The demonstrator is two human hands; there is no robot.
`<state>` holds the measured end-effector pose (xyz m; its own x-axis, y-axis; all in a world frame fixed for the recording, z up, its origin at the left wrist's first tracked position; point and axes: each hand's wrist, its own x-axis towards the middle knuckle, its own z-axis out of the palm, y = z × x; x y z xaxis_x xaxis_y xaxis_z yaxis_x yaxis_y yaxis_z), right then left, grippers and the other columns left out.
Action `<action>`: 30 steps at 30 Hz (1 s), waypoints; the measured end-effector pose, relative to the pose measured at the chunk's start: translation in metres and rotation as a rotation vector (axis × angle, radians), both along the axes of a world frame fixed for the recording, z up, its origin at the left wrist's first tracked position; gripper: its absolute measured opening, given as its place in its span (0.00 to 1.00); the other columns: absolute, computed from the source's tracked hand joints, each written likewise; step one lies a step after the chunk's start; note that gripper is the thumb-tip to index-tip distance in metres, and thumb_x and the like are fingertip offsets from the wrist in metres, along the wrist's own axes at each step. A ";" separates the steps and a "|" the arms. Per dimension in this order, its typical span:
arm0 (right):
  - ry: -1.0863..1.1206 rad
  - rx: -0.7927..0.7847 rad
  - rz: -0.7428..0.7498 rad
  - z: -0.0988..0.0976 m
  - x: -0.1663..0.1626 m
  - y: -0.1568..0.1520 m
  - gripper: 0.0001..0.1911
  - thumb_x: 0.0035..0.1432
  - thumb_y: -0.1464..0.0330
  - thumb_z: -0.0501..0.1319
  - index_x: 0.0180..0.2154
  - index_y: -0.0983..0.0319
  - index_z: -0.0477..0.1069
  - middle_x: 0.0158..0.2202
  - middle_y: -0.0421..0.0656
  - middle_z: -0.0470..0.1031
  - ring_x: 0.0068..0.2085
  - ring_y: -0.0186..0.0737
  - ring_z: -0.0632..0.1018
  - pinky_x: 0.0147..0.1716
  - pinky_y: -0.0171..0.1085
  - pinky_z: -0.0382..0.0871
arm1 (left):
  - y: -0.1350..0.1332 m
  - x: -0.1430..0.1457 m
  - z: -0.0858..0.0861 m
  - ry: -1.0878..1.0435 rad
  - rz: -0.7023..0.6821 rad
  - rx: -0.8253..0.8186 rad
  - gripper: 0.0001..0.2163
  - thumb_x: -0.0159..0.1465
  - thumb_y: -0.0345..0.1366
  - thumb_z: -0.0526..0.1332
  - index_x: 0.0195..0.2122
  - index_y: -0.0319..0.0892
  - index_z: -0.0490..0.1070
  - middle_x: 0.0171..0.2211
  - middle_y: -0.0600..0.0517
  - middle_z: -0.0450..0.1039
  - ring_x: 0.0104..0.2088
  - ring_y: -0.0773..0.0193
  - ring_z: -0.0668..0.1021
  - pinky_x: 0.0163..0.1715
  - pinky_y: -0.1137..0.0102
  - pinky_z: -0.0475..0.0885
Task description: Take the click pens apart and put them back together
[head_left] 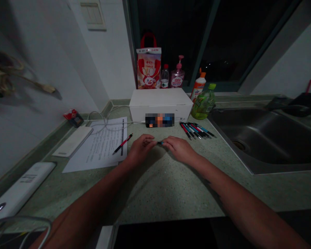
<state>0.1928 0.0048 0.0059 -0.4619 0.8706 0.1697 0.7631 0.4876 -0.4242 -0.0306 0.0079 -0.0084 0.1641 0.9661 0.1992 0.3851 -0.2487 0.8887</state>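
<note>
My left hand and my right hand meet over the middle of the counter, fingers closed on the two ends of a small pen. Only a short black and blue stretch of it shows between the fingertips; the rest is hidden. To the right of my right hand lies a row of several pens in red, blue and black. A red and black pen rests on a printed sheet of paper to the left of my left hand.
Behind my hands a phone leans against a white box. Bottles, including a green one, and a red bag stand farther back. A steel sink is at right. A white power strip and cables lie left.
</note>
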 end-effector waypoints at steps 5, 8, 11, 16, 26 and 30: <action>0.001 -0.001 0.005 -0.002 0.000 0.000 0.13 0.75 0.66 0.57 0.48 0.60 0.80 0.46 0.49 0.83 0.46 0.45 0.81 0.46 0.40 0.70 | -0.001 0.000 0.002 0.041 -0.009 0.047 0.03 0.63 0.36 0.66 0.37 0.45 0.77 0.38 0.51 0.82 0.39 0.59 0.82 0.44 0.63 0.78; 0.009 0.010 0.003 -0.002 0.000 0.000 0.13 0.75 0.66 0.56 0.47 0.60 0.80 0.45 0.49 0.82 0.46 0.45 0.81 0.45 0.41 0.70 | 0.000 0.000 0.001 0.039 -0.003 0.010 0.04 0.64 0.38 0.64 0.38 0.45 0.77 0.34 0.51 0.82 0.36 0.59 0.82 0.41 0.63 0.78; 0.011 0.011 0.002 -0.001 0.000 0.000 0.13 0.75 0.66 0.57 0.46 0.59 0.81 0.44 0.48 0.83 0.45 0.45 0.81 0.44 0.40 0.70 | 0.001 0.000 0.001 0.055 0.009 0.056 0.04 0.63 0.38 0.66 0.37 0.45 0.77 0.35 0.51 0.82 0.37 0.58 0.82 0.43 0.62 0.78; -0.015 0.008 0.017 -0.003 0.000 0.001 0.13 0.75 0.66 0.57 0.47 0.59 0.80 0.44 0.48 0.82 0.46 0.45 0.81 0.45 0.40 0.70 | 0.001 -0.001 0.001 0.037 0.008 0.023 0.05 0.63 0.39 0.65 0.36 0.44 0.77 0.34 0.50 0.82 0.37 0.58 0.82 0.42 0.62 0.78; -0.014 0.014 0.014 0.000 0.000 0.000 0.13 0.75 0.66 0.57 0.48 0.60 0.80 0.45 0.48 0.82 0.46 0.45 0.81 0.45 0.40 0.69 | 0.000 0.001 0.003 0.051 0.019 -0.008 0.04 0.62 0.37 0.67 0.37 0.45 0.78 0.34 0.51 0.82 0.37 0.58 0.83 0.41 0.63 0.77; -0.020 0.011 0.008 0.000 0.000 0.000 0.13 0.75 0.66 0.57 0.48 0.61 0.80 0.45 0.48 0.82 0.46 0.45 0.81 0.45 0.40 0.69 | -0.001 0.000 0.003 0.069 -0.001 0.002 0.04 0.63 0.37 0.66 0.36 0.44 0.78 0.33 0.51 0.82 0.36 0.58 0.82 0.40 0.64 0.78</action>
<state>0.1924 0.0045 0.0061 -0.4721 0.8650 0.1697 0.7673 0.4980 -0.4039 -0.0304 0.0074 -0.0055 0.1783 0.9655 0.1896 0.4455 -0.2510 0.8594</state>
